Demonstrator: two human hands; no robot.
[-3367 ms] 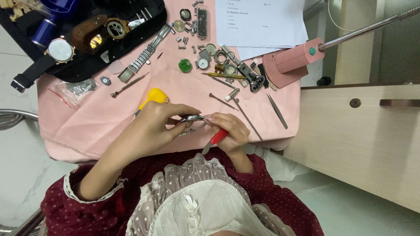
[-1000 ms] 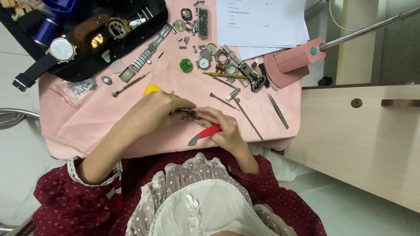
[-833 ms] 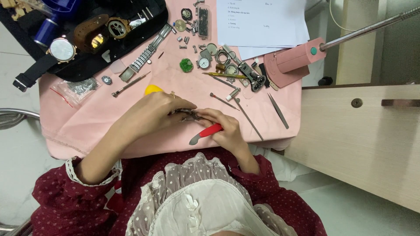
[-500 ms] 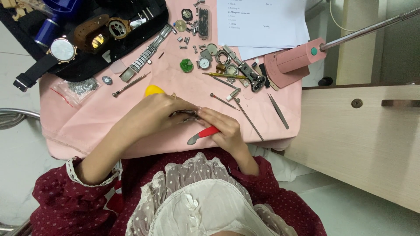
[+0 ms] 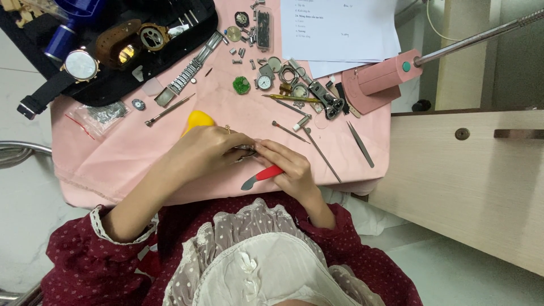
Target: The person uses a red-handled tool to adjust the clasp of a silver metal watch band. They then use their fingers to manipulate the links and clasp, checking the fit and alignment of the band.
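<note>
While the left hand (image 5: 207,148) pinches a small metal watch part (image 5: 247,150) over the pink cloth (image 5: 124,158), fingers curled tight around it, a yellow tool (image 5: 198,120) pokes out just behind. The part sits between both hands, mostly hidden. Right hand (image 5: 286,167) grips a red-handled pry tool (image 5: 262,175), fingertips pressed to the part. Judgement: keep the left pinch firm, work the blade slowly, low over the cloth so nothing flies off. Loose tweezers (image 5: 360,144) lie further right, apart.
</note>
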